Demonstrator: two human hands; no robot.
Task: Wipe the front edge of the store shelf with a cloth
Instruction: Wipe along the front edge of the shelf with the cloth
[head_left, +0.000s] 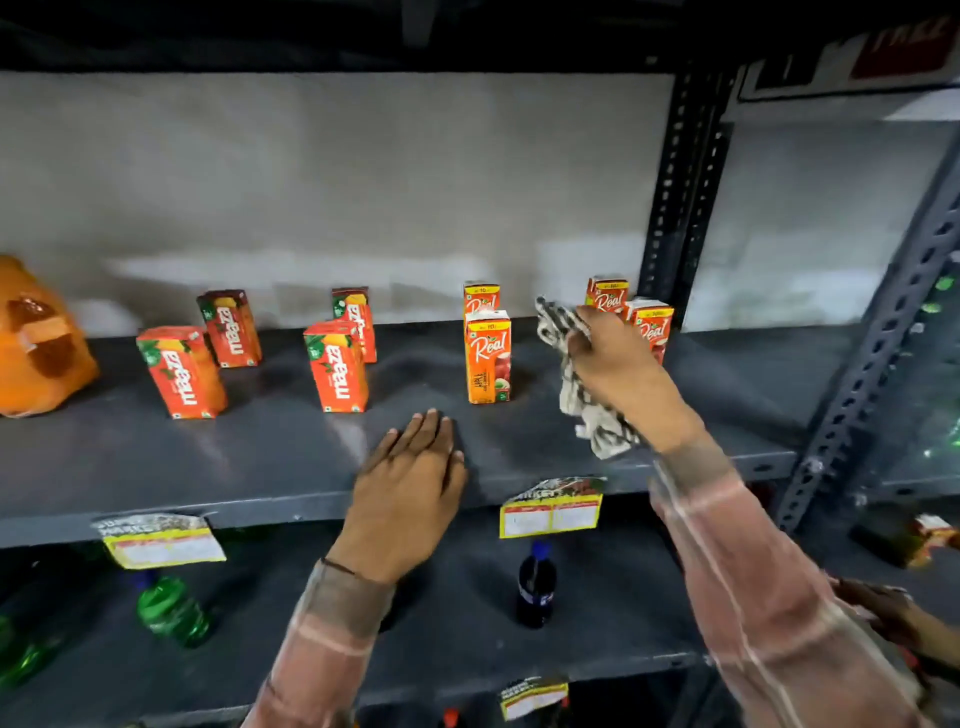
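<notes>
We are reading Maaza cartons and Real apple cartons standing on the dark grey shelf, our right hand closing its grip around the checked cloth above the shelf, our left hand lying flat and open near the front edge, yellow price tags hanging there.

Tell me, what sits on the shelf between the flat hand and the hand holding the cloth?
In the head view, only bare dark shelf lies between the left hand and the right hand gripping the cloth. An apple juice carton stands just behind that gap.
</notes>
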